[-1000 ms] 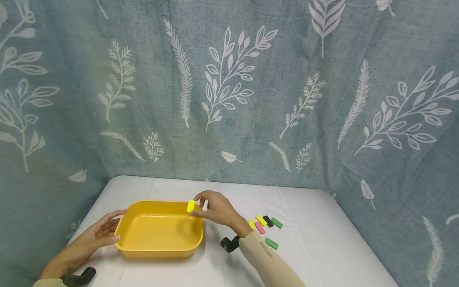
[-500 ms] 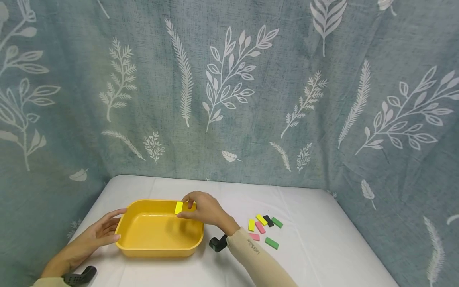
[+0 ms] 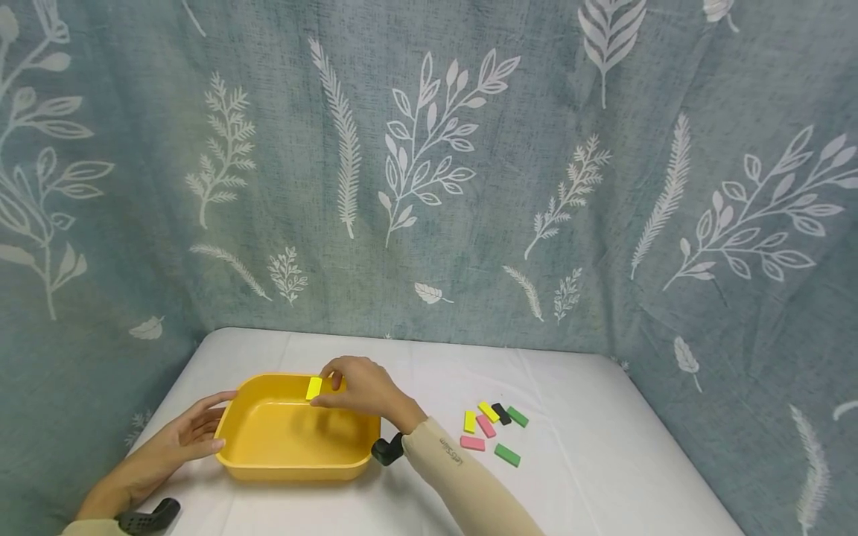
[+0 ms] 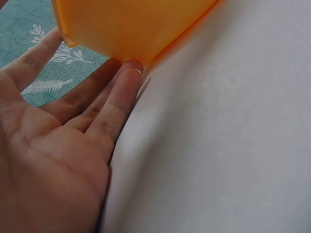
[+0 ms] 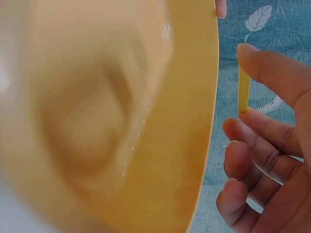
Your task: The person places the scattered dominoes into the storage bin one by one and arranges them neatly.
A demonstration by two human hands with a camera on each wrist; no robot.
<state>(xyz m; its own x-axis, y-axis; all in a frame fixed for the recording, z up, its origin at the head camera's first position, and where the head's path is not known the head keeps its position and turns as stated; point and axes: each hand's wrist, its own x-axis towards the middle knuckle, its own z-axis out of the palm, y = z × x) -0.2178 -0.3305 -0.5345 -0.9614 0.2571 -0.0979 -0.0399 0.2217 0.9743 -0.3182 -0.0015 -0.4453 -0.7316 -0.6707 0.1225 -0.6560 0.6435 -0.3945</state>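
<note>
On your right sleeve (image 3: 474,487) you can read one small lettering (image 3: 451,451), which seems to be "Let'sSlim". It is printed dark on the beige cloth, a little behind the edge of the cuff (image 3: 413,439), and it runs along the length of the sleeve. In the head view the letters are tiny, so you cannot be sure of the exact spelling.

Beige sleeves (image 3: 472,480) with dark lettering (image 3: 451,451) on the right one meet curved black wrist devices (image 3: 387,450).
</note>
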